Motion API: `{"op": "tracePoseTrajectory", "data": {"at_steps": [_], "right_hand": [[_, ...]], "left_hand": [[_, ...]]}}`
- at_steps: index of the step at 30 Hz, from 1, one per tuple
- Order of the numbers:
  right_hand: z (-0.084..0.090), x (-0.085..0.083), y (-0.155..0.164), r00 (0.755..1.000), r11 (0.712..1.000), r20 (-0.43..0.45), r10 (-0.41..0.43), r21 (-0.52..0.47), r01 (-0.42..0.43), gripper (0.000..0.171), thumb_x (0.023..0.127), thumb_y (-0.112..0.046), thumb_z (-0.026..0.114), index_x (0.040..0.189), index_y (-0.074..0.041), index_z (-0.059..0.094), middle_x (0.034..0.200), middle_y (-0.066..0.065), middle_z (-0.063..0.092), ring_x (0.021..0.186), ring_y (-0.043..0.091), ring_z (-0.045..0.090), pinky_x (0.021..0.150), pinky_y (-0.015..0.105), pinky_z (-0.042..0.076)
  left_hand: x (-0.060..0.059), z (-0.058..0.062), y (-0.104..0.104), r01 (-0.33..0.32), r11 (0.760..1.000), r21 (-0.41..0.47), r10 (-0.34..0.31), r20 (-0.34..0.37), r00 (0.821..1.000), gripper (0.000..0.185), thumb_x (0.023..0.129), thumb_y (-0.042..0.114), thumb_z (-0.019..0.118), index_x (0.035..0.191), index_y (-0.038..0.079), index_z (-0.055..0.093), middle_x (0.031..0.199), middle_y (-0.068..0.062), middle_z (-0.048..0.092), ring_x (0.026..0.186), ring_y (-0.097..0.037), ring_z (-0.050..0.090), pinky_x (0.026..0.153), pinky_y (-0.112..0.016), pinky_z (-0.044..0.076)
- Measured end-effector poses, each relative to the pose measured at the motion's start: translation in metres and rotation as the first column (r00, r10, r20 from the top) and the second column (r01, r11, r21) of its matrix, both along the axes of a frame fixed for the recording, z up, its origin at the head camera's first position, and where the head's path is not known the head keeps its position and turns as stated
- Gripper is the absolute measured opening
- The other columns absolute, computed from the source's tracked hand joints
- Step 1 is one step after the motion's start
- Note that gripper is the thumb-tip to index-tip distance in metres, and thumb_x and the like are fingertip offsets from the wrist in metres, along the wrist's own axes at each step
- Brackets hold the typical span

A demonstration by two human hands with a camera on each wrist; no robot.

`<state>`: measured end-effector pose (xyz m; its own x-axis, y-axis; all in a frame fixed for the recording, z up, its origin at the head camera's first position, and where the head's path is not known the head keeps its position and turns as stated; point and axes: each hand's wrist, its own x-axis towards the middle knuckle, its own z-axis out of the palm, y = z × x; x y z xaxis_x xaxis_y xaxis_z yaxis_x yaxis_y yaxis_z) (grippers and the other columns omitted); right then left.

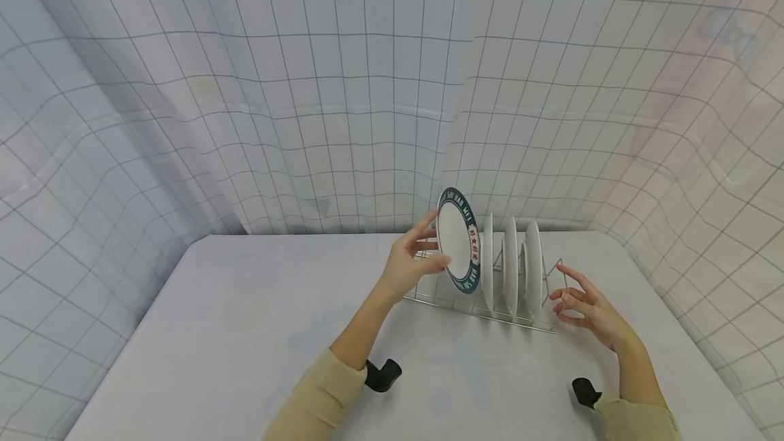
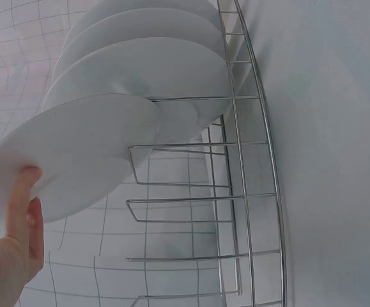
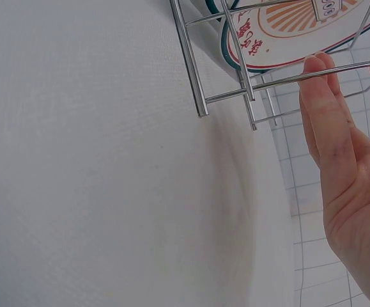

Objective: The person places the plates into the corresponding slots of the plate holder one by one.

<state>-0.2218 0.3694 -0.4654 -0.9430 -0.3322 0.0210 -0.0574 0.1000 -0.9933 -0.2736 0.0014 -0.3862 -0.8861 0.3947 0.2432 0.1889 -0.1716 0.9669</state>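
My left hand [image 1: 431, 245] grips a round plate [image 1: 456, 240] with a dark green rim and lettering. It holds the plate upright and slightly tilted over the left end of a wire dish rack [image 1: 456, 305]. In the left wrist view my fingers [image 2: 20, 211] curl round the edge of the plate's white underside [image 2: 82, 150] above the rack's wires [image 2: 245, 160]. Three white plates [image 1: 510, 265] stand on edge in the rack to its right. My right hand [image 1: 572, 298] is open by the rack's right end, its fingers [image 3: 328, 121] next to the end wires [image 3: 236, 70]. I cannot tell whether they touch.
The rack stands toward the back right of a white table [image 1: 245, 332], with bare tabletop in front of it and to its left. A grid-patterned curtain [image 1: 306, 121] closes off the back and both sides. The table's right edge [image 1: 692, 346] lies just beyond my right hand.
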Motion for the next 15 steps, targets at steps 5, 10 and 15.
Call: {"op": "tracePoseTrajectory", "data": {"at_steps": [5, 10, 15], "right_hand": [[0.0, 0.0, -0.001, 1.0, 1.0, 0.007, -0.01, 0.006, 0.01, 0.058, 0.097, -0.004, 0.039, 0.147, -0.017, 0.013, 0.103, 0.001, 0.06, 0.087, 0.01, 0.059, 0.081, 0.027, 0.052], [0.0, 0.0, -0.001, 1.0, 1.0, 0.004, -0.01, 0.017, 0.01, 0.058, 0.097, -0.004, 0.038, 0.147, -0.017, 0.012, 0.102, -0.002, 0.06, 0.087, 0.009, 0.059, 0.081, 0.026, 0.051], [0.0, 0.0, -0.001, 1.0, 1.0, -0.001, -0.009, 0.023, 0.009, 0.057, 0.097, -0.004, 0.038, 0.147, -0.016, 0.012, 0.102, -0.001, 0.06, 0.087, 0.009, 0.059, 0.081, 0.026, 0.051]], "left_hand": [[0.003, 0.0, 0.013, -0.031, 0.997, -0.075, 0.025, -0.072, 0.997, 0.071, 0.08, 0.003, 0.068, 0.141, 0.02, 0.036, 0.125, -0.018, 0.046, 0.106, -0.028, 0.051, 0.072, -0.034, 0.056], [0.007, -0.008, 0.027, -0.09, 0.973, -0.213, 0.058, -0.149, 0.987, 0.068, 0.078, 0.011, 0.072, 0.138, 0.024, 0.043, 0.123, -0.012, 0.051, 0.104, -0.027, 0.054, 0.069, -0.027, 0.054], [0.008, -0.026, 0.037, -0.105, 0.965, -0.241, 0.073, -0.139, 0.988, 0.067, 0.076, 0.008, 0.073, 0.136, 0.021, 0.045, 0.122, -0.014, 0.051, 0.105, -0.031, 0.054, 0.069, -0.026, 0.052]]}}
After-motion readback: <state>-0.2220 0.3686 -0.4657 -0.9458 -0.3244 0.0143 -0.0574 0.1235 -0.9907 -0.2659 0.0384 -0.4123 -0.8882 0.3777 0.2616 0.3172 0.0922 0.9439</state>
